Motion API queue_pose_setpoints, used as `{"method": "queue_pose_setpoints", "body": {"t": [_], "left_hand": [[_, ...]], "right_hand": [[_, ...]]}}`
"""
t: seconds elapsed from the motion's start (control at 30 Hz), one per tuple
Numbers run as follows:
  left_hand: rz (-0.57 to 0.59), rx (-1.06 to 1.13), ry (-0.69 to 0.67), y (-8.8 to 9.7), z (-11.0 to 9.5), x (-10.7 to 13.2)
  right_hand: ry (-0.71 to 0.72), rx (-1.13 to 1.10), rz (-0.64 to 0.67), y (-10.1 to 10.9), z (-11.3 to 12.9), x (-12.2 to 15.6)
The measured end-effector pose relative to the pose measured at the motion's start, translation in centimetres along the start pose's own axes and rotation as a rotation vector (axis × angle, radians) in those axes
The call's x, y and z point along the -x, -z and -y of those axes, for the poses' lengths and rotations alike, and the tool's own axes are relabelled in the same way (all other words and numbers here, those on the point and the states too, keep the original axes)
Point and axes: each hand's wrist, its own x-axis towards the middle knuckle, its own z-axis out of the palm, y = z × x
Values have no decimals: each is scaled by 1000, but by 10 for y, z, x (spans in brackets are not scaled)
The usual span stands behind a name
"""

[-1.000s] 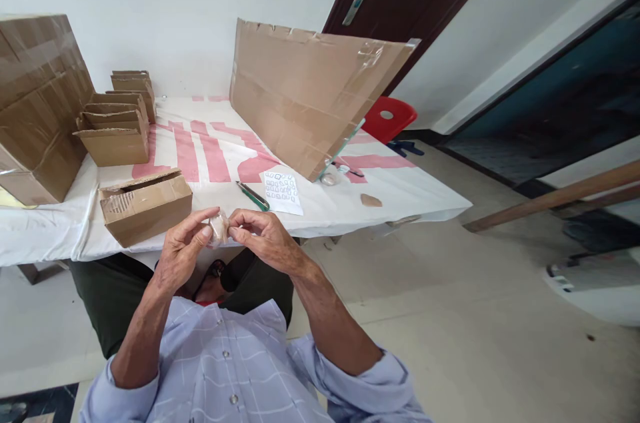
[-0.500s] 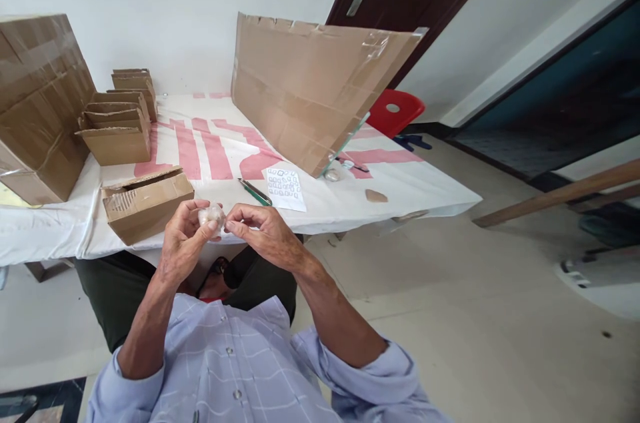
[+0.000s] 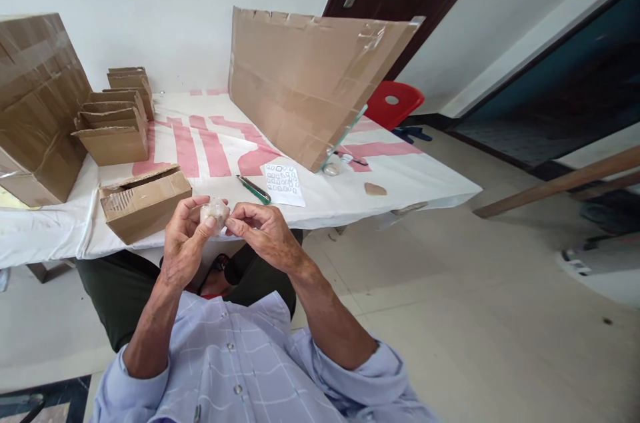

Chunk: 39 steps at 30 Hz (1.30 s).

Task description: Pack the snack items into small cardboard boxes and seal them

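Observation:
My left hand (image 3: 184,239) is closed round a small pale roundish lump (image 3: 215,212), pinched between thumb and fingers in front of my chest. My right hand (image 3: 260,233) is close beside it, fingertips pinched together against the lump's right side. Both hands hover just before the near edge of the table with a white cloth with red marks (image 3: 200,149). A small open cardboard box (image 3: 145,199) lies on the cloth just left of my hands. A green pen-like tool (image 3: 254,189) and a printed paper slip (image 3: 283,184) lie on the cloth behind them.
A large taped cardboard sheet (image 3: 305,83) leans across the table's back right. A big carton (image 3: 37,103) and several small open boxes (image 3: 113,126) stand at the left. A red stool (image 3: 393,103), a dark door and a wooden pole (image 3: 555,183) lie to the right over tiled floor.
My hands have stayed together on the lump; the left hand has turned it slightly and raised it a little. The camera has shifted a bit.

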Motion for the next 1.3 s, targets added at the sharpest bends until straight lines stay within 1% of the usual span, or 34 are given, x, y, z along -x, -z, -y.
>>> {"method": "queue_pose_setpoints", "body": {"t": [0.1,0.23,0.33,0.4,0.47,0.53,0.6,0.7,0.83,0.9,1.03,1.1,1.3], "left_hand": [[14,37,13,-1,4,0],[19,111,54,-3,11,0],[18,112,59,-4,13,-3],[35,63,48,-3,11,-7],[29,-43,-11,-3,7,-11],[24,-169,-113,-3,4,-14],[62,-246,-184,-5,3,-15],[137,-239,-212,-8,8,-14],[123,-211,-239,-12,20,-12],[82,-217,-248,-13,26,-16],[-9,-237,-245,-13,35,-29],[-15,-241,-216,-12,37,-33],[-4,-196,-150,-9,37,-34]], "right_hand": [[-20,-38,-67,-2,-8,1],[-51,-170,-185,-6,-25,0],[-105,-306,-154,-11,-32,0],[-123,-373,-126,-16,-34,1],[-123,-400,-143,-22,-34,3],[-126,-413,-170,-28,-35,5],[-130,-446,-195,-34,-36,7],[-155,-540,-202,-41,-36,8],[-211,-643,-177,-49,-36,7],[-216,-665,-204,-54,-37,4],[-223,-667,-321,-64,-41,-6],[-226,-648,-354,-67,-42,-8],[-207,-572,-350,-75,-47,-4]]}}
